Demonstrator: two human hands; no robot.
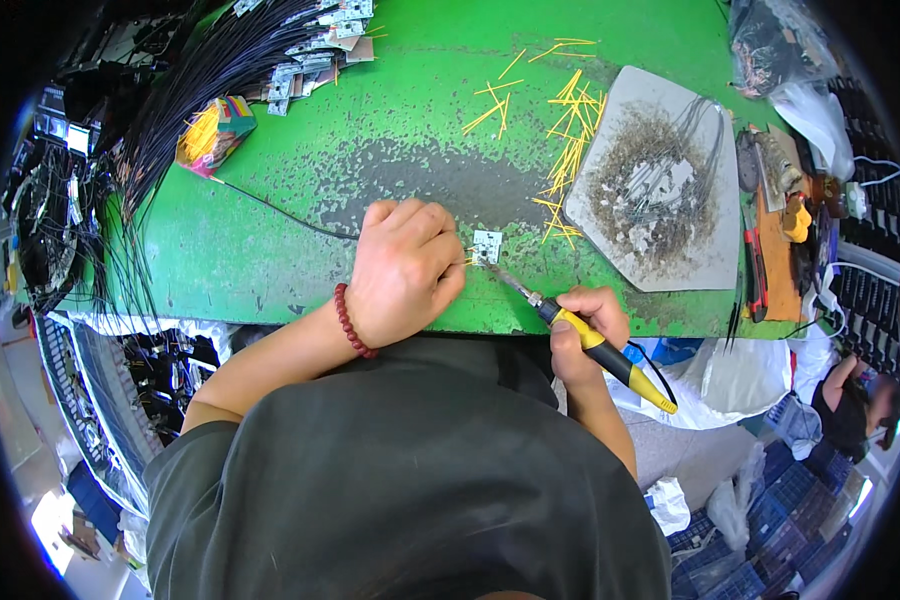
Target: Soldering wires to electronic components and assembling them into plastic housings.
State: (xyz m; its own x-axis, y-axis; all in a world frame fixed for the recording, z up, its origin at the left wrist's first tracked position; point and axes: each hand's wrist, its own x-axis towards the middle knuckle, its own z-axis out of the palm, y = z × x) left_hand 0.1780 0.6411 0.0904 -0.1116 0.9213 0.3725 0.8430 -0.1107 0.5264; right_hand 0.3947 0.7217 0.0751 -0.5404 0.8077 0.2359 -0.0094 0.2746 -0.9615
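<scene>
My right hand (586, 330) grips a yellow and black soldering iron (610, 358). Its metal tip reaches up and left to the lower edge of a small white circuit board (487, 246). My left hand (402, 262), with a red bead bracelet at the wrist, is closed just left of that board. A thin black cable (280, 208) runs across the bench into this hand, and its fingers hide the held part. Short yellow ends show between the fingertips and the board. Whether the tip touches the board or a wire end, I cannot tell.
The worn green bench (300, 270) bears many loose yellow sticks (572, 150) and a grey slab (595, 215) with dark residue. At upper left lie black cables (185, 90) with boards, beside a colourful packet (217, 132) of yellow pieces. Tools, including a red cutter (757, 275), lie far right.
</scene>
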